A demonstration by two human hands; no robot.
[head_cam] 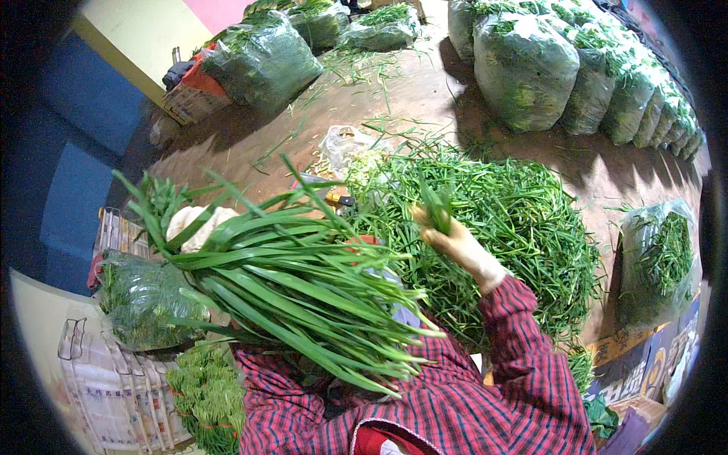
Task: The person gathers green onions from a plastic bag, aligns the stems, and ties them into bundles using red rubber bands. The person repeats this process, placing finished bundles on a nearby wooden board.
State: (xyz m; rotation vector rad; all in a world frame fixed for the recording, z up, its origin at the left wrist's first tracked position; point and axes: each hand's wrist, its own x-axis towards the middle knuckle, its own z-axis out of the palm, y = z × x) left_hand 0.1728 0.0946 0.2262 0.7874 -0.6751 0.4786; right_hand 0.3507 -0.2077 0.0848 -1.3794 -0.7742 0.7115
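A big bundle of long green leafy stalks (296, 273), seemingly garlic chives or a similar leaf vegetable, spreads across the left centre. My left hand (200, 226), in a pale glove, grips it near its upper left end, partly covered by leaves. To the right, my right hand (455, 242) is raised over a wide heap of loose green leaves (523, 227), its fingers closed around a small tuft of green leaves (435, 207). A tool's yellow and black handle (339, 199) shows between the bundle and the heap; its other end is hidden.
Plastic bags full of greens (523, 74) line the back right, with more bags (264, 62) at the back left. Another filled bag (660, 261) stands at right. Banded green bunches (207, 387) and a filled clear bag (151, 298) are at left. Leaf scraps litter the floor (352, 91).
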